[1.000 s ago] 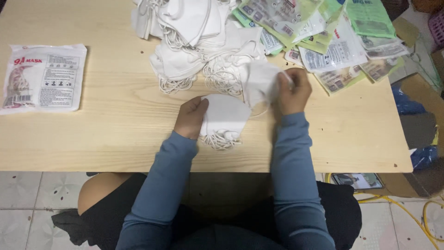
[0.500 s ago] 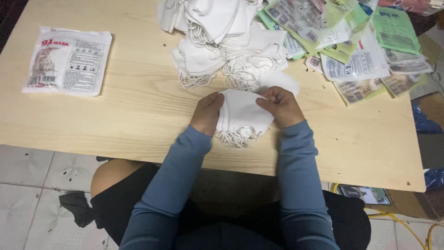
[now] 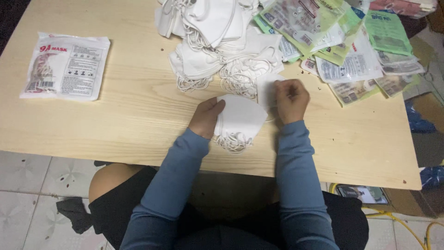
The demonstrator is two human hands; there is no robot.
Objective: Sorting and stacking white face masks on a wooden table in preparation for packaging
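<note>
My left hand holds the left edge of a small stack of folded white face masks lying on the wooden table, their ear loops bunched at the near side. My right hand pinches another white mask just right of the stack, lifted slightly off the table. Behind both hands lies a big heap of loose white masks with tangled loops.
A sealed white mask packet lies at the table's left. Several empty green and clear packets are spread over the back right. Boxes and a yellow cable sit on the tiled floor at the right.
My right hand left the stack, where both hands had been together, and moved up and right, now pinching a single mask. The left hand stays on the stack.
</note>
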